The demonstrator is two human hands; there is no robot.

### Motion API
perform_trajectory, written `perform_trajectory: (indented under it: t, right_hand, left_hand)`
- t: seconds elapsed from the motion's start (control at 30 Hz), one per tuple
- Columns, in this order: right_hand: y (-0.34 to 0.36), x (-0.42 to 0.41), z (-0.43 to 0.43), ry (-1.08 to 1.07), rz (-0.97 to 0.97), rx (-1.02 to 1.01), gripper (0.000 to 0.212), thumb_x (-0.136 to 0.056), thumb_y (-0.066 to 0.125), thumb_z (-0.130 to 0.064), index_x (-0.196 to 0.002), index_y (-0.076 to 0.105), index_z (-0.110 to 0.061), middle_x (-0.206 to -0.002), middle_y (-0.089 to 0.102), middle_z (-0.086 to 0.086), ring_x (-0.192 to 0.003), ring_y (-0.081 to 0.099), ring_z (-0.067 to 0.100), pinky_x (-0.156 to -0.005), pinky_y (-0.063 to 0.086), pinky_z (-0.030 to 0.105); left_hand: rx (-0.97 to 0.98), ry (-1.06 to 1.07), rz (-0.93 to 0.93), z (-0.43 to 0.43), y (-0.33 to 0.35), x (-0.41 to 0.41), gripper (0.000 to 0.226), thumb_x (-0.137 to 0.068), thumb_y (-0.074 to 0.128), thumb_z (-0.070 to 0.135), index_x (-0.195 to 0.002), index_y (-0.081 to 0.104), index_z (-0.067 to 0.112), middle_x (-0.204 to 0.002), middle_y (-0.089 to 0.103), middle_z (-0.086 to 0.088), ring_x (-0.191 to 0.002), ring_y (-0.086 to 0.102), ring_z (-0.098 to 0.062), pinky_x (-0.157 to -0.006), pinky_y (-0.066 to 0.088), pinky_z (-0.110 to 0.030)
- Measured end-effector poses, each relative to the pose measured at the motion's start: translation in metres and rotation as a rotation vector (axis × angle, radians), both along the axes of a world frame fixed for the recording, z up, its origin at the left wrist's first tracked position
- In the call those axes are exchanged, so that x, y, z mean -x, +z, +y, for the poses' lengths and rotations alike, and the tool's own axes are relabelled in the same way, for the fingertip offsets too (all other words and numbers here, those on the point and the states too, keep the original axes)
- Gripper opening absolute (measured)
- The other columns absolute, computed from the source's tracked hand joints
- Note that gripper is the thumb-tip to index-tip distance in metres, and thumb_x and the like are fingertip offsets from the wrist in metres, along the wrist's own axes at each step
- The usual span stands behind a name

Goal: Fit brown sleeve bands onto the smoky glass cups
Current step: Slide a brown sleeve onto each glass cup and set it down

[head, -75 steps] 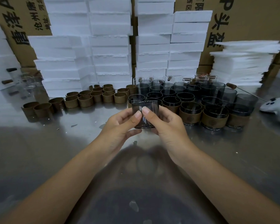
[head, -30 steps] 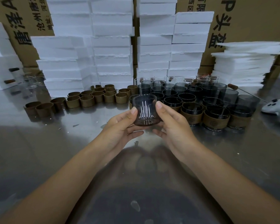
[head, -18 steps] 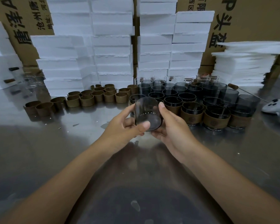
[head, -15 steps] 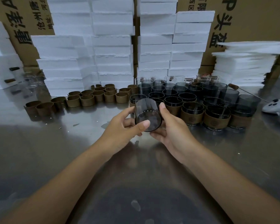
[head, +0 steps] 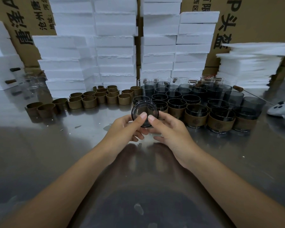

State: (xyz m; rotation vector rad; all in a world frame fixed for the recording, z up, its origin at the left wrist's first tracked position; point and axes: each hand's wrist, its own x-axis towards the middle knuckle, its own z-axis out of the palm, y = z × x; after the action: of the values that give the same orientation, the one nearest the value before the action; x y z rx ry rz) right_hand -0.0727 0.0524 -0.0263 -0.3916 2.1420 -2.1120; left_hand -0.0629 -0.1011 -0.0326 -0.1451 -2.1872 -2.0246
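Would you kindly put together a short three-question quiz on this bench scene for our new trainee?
1. True or false: the smoky cup being held already wears a brown band.
2. Where do the loose brown bands stand relative to the banded cups? A) to their left B) to their right C) stacked on them
3. Fill in: the left hand and right hand each lay a ___ on the cup's round face.

Key: 1 false; 2 A; 3 thumb.
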Motion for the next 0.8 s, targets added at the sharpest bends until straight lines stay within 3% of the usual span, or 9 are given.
perform_trajectory:
  t: [0.17,0.3,0.53,0.63,0.7,0.8]
  right_hand:
    - [0.0,0.0,-0.001,-0.002,-0.021,0.012,0.053,-0.091,0.058,-0.039,-0.137,0.051,-0.013,-0.109,0.066,-0.004,-0.091,0.065,0.005,-0.077,0.046,0.023]
    - [0.001,0.0,-0.002,0.007,-0.013,0.026,0.053,-0.091,0.058,-0.037,-0.138,0.049,-0.014,-0.113,0.066,0.001,-0.092,0.064,0.004,-0.079,0.047,0.022]
    - [-0.002,0.002,-0.002,-0.038,-0.006,0.111,0.054,-0.086,0.065,-0.033,-0.134,0.053,-0.011,-0.112,0.069,0.006,-0.1,0.068,0.017,-0.1,0.049,0.04]
    - [-0.004,0.006,-0.002,-0.087,0.007,0.159,0.034,-0.09,0.059,-0.034,-0.117,0.065,-0.015,-0.102,0.074,0.004,-0.095,0.07,0.02,-0.097,0.051,0.04]
    - [-0.006,0.009,-0.001,-0.126,-0.001,0.186,0.022,-0.093,0.056,-0.033,-0.102,0.071,-0.018,-0.094,0.075,0.004,-0.09,0.07,0.022,-0.095,0.052,0.043]
    - [-0.009,0.015,-0.003,-0.166,-0.031,0.199,0.022,-0.093,0.055,-0.033,-0.088,0.07,-0.018,-0.082,0.074,0.007,-0.081,0.068,0.022,-0.094,0.051,0.049]
  left_hand:
    - [0.124,-0.016,0.008,-0.001,-0.001,0.001,0.06,-0.065,0.059,0.07,-0.097,0.064,0.02,-0.069,0.07,0.007,-0.061,0.063,-0.005,-0.058,0.046,-0.018]
    - [0.154,-0.022,0.017,-0.002,-0.003,0.001,0.052,-0.068,0.058,0.065,-0.097,0.063,0.021,-0.068,0.07,0.006,-0.06,0.062,-0.005,-0.061,0.045,-0.022]
    - [0.172,-0.006,0.032,-0.001,-0.002,0.003,0.051,-0.076,0.053,0.067,-0.095,0.065,0.022,-0.071,0.071,0.007,-0.067,0.064,-0.004,-0.069,0.044,-0.022]
    - [0.127,-0.008,-0.011,-0.002,0.004,0.007,0.069,-0.078,0.038,0.078,-0.103,0.067,0.021,-0.073,0.072,0.005,-0.073,0.066,-0.007,-0.076,0.043,-0.028]
    - [0.073,0.08,-0.028,-0.007,0.009,0.015,0.058,-0.085,0.03,0.067,-0.101,0.067,0.024,-0.07,0.071,0.006,-0.071,0.065,-0.008,-0.074,0.042,-0.028]
    - [0.032,0.283,-0.049,-0.02,0.013,0.033,0.027,-0.099,0.043,0.039,-0.089,0.064,0.025,-0.073,0.068,0.006,-0.071,0.063,-0.01,-0.067,0.042,-0.026]
